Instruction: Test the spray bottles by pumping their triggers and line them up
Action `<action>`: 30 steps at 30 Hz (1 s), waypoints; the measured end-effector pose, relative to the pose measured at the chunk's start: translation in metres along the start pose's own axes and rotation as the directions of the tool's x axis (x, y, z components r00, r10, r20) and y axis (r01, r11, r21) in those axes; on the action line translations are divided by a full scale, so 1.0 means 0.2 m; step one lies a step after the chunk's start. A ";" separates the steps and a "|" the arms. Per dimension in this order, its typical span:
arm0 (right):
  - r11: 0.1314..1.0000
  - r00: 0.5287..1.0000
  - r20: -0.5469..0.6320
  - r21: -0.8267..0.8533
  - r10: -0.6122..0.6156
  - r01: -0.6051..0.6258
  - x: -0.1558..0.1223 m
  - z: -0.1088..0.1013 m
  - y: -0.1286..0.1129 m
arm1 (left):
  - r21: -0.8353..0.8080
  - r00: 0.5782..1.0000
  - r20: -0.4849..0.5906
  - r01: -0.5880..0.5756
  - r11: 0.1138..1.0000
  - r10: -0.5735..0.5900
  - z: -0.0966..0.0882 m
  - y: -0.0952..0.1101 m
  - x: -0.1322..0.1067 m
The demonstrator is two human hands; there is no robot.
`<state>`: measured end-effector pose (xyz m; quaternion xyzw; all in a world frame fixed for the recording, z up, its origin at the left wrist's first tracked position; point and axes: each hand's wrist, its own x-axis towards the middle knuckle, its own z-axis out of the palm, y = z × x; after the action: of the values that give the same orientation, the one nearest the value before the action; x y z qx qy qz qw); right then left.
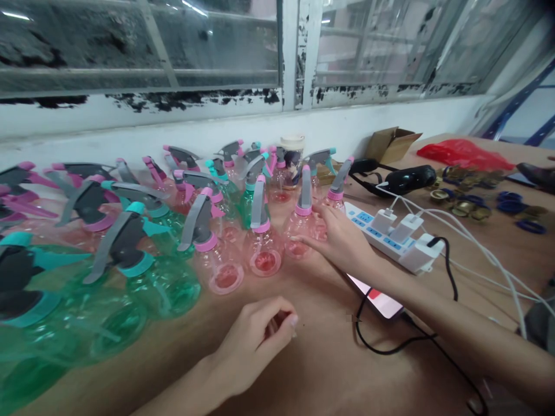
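Observation:
My right hand (342,234) reaches in from the right to a clear pink spray bottle (297,234) with a grey and pink trigger head. Its thumb lies across the front of the bottle and its fingers are at the bottle's right side, partly hidden. My left hand (255,341) is over the table in front of the bottles, its fingers curled and the thumb tip against them. Whether something small is pinched there I cannot make out. Just left of the held bottle stand two more pink spray bottles (265,254), upright.
Several green spray bottles (162,286) and pink ones crowd the left, up to the wall. A white power strip (373,237) with plugs and cables, a phone (377,297), black goggle-like gear (410,180), a cardboard box (390,144), a paper cup (292,159) and brass-coloured parts (466,202) lie around.

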<state>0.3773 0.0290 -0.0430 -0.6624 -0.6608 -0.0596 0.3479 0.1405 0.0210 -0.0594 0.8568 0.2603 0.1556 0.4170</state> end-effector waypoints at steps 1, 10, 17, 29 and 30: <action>1.000 1.000 -0.006 0.009 0.001 -0.001 -0.01 -0.02 0.00 | -0.001 1.000 0.001 0.003 1.000 -0.003 -0.01 0.01 0.02; 0.969 0.968 -0.073 -0.044 0.240 -0.244 -0.03 -0.25 0.14 | -0.026 0.996 -0.090 -0.023 0.999 0.021 -0.03 0.07 0.15; 0.928 0.934 -0.008 -0.113 0.357 -0.356 0.14 -0.18 0.27 | -0.008 0.997 -0.069 -0.018 1.000 0.017 -0.01 0.08 0.15; 0.939 0.958 -0.115 -0.200 0.262 -0.281 0.20 -0.12 0.21 | -0.002 0.995 -0.086 -0.046 0.999 0.046 -0.03 0.10 0.10; 0.939 0.959 -0.134 -0.206 0.251 -0.274 0.18 -0.14 0.20 | -0.001 0.995 -0.091 -0.049 0.999 0.049 -0.03 0.10 0.09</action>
<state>0.4286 0.0489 -0.0179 -0.7753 -0.5363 -0.1211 0.3108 0.1588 0.0244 -0.0384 0.8543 0.2576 0.2052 0.4021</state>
